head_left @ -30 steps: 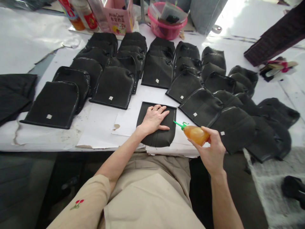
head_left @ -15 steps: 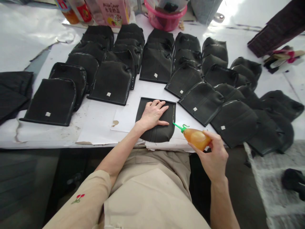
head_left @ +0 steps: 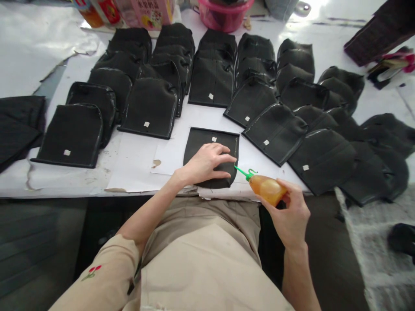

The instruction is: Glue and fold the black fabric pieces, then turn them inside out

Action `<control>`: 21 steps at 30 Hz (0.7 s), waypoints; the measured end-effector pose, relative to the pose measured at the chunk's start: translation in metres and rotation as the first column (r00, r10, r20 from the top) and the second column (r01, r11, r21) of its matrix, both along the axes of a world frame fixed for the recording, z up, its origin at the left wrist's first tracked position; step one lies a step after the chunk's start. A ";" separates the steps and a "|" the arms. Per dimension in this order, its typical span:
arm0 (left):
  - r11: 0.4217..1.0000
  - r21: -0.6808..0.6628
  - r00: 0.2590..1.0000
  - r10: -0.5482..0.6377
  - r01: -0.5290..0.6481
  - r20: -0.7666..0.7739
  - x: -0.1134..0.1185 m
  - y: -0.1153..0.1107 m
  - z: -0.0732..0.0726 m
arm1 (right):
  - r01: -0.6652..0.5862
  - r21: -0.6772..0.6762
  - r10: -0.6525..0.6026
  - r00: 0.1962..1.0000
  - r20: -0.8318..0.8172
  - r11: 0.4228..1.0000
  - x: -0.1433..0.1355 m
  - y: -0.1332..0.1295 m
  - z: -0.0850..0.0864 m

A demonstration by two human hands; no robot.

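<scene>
A black, rounded piece of sheet material lies at the table's near edge, with a small white tag close to its straight far side. Over its middle is my left hand, fingers spread and holding nothing. My right hand grips a squeeze bottle of amber liquid, tilted, its green nozzle pointing left. The nozzle tip is at the piece's right edge, close to my left fingertips. A thin shiny line runs along that right edge above the tip.
Overlapping rows of similar black pieces fan around the back and both sides. Behind them stand a pink basin, a pink carton and bottles. Dark folded cloth lies at far left.
My left hand has slid toward me and rightward on the black piece, uncovering its white tag. The bottle in my right hand stays nearly in place at the right edge.
</scene>
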State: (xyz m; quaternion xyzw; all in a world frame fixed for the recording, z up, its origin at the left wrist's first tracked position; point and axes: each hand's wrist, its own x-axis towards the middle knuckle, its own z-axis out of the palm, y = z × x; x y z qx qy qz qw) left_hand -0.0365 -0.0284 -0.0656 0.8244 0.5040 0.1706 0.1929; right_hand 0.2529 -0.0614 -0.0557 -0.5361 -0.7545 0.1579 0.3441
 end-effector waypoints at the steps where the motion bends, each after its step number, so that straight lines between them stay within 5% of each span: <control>1: 0.998 -0.014 0.997 -0.065 0.066 0.043 0.001 -0.006 0.000 | 0.005 -0.007 -0.005 1.000 0.002 1.000 0.001 -0.001 -0.001; 4: 0.988 -0.031 0.985 -0.152 0.154 0.081 0.005 -0.017 -0.007 | 0.015 -0.024 -0.015 1.000 -0.009 1.000 0.004 -0.005 -0.004; 21: 0.994 -0.016 0.988 -0.107 0.109 0.113 0.006 -0.018 -0.025 | -0.002 -0.071 -0.004 0.996 -0.085 0.998 0.007 -0.027 -0.005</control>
